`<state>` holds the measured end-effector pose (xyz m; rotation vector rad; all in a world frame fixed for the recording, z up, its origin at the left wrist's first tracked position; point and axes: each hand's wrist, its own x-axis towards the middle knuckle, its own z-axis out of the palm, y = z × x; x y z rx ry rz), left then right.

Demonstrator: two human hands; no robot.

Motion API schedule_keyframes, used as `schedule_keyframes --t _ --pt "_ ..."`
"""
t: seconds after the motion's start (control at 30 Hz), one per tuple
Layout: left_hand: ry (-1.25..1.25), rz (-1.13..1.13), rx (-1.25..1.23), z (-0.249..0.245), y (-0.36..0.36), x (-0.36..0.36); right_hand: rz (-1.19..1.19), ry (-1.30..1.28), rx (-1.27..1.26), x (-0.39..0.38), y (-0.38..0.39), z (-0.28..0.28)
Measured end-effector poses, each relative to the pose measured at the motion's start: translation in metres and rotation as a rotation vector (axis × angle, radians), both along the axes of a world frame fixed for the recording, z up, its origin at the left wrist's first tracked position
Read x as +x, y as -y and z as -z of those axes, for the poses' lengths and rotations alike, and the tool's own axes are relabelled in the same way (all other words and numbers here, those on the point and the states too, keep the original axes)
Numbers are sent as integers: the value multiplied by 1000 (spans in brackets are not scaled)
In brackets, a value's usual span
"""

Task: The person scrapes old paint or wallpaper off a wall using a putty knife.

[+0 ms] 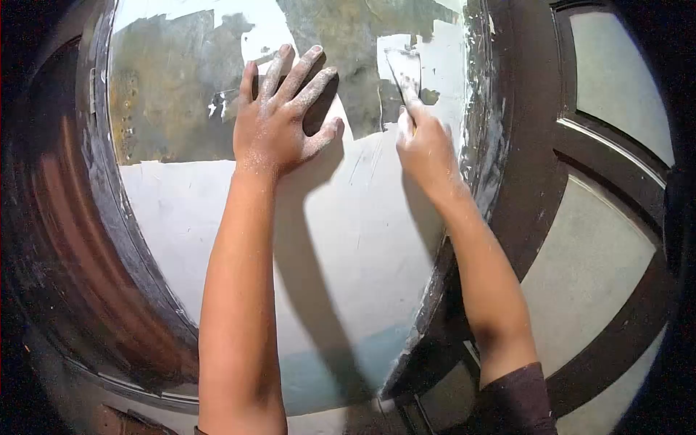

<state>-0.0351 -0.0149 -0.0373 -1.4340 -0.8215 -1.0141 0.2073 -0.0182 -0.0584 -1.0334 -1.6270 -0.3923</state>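
My left hand (279, 116) lies flat with its fingers spread against the upper part of a panel (217, 217), dusted with white powder. To its right, my right hand (428, 145) is wrapped round the handle of a scraper (406, 71), whose blade points up and rests on a white patch. The panel is white below, with a jagged-edged grey-brown area (174, 94) across the top and a pale blue band (312, 370) at the bottom. My right hand hides most of the handle.
Dark, white-smeared framing (484, 109) borders the panel on the right. Beyond it stands a dark wooden structure with pale inset panels (594, 261). At the left is a reddish-brown curved surface (87, 246). Both forearms cast shadows on the panel.
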Motion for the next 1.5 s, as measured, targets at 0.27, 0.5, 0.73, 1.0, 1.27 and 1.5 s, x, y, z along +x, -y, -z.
schedule_keyframes --t 0.27,0.5,0.73,1.0,1.27,1.5 --pt "-2 2 -17 1 0 -1 -1 -17 -20 0 3 -5" --pt "19 4 -30 2 2 1 -11 -33 59 -2 13 22" --pt "18 26 -18 2 0 1 46 66 -4 -1 16 27" --pt "27 -26 -25 3 4 3 -16 30 46 -4 6 24" --pt "10 1 3 0 1 3 -58 -26 99 -1 2 7" --pt "9 3 14 1 -3 0 -29 -54 -74 -5 19 -10"
